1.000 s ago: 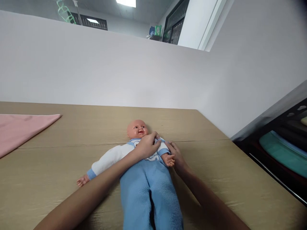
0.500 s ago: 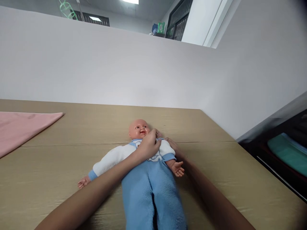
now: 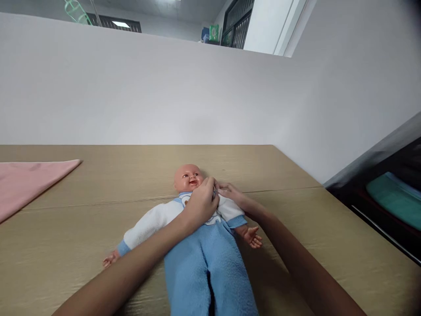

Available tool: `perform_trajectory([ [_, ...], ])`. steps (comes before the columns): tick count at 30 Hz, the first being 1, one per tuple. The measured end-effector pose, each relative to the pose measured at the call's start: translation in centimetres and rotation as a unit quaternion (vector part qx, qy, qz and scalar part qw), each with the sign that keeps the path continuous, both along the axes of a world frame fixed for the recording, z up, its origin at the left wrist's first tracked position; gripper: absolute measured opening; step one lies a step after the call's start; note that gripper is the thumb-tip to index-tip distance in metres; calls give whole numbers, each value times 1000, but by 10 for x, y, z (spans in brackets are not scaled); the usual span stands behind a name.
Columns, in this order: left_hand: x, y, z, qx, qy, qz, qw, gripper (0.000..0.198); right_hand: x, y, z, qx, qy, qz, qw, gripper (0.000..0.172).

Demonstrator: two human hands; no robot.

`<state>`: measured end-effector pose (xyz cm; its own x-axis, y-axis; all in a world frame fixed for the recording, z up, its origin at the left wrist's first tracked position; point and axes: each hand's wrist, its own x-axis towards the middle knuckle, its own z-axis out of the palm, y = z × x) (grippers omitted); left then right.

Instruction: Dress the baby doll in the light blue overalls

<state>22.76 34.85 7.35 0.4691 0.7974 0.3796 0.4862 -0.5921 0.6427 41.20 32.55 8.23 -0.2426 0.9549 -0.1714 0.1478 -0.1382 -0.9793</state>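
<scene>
A baby doll (image 3: 189,177) lies on its back, dressed in a white and blue fleece romper (image 3: 200,259). Its arms are in white sleeves with blue cuffs, spread to both sides. My left hand (image 3: 203,202) reaches across the doll's chest, fingers closed on the romper by the neck and the shoulder on the right of the view. Just beside it, my right hand (image 3: 232,195) pinches the romper at that same shoulder. The fingertips of both hands nearly meet, and the bit of cloth between them is mostly hidden.
The doll rests on a tan tabletop (image 3: 108,228) crossed by a seam. A pink cloth (image 3: 29,182) lies at the left. White walls (image 3: 148,96) stand behind and to the right. At the far right is a dark rack with a green folded item (image 3: 394,199).
My right hand has come up over the shoulder, closer to my left hand. The doll's arm on that side has shifted slightly outward. The camera view has tilted a little.
</scene>
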Motion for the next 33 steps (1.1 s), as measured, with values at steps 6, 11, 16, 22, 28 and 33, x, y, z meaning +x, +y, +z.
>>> perform_trajectory([
  [6,-6,-9,10,107,188,58,975,28,34,-37,44,66,-368,128,919,81],
  [11,-8,-8,15,121,240,55,962,31,42,-37,65,30,-450,155,879,56],
  [16,-9,-5,12,112,233,43,965,26,46,-28,51,67,-506,123,851,47],
  [22,-15,-14,15,125,146,33,981,17,59,-12,32,106,-449,133,877,43],
  [28,-48,-34,19,133,6,8,991,10,65,-11,16,169,-435,127,875,41],
  [33,-108,-48,-3,107,-43,34,993,8,48,-38,-4,263,-459,34,848,48],
])
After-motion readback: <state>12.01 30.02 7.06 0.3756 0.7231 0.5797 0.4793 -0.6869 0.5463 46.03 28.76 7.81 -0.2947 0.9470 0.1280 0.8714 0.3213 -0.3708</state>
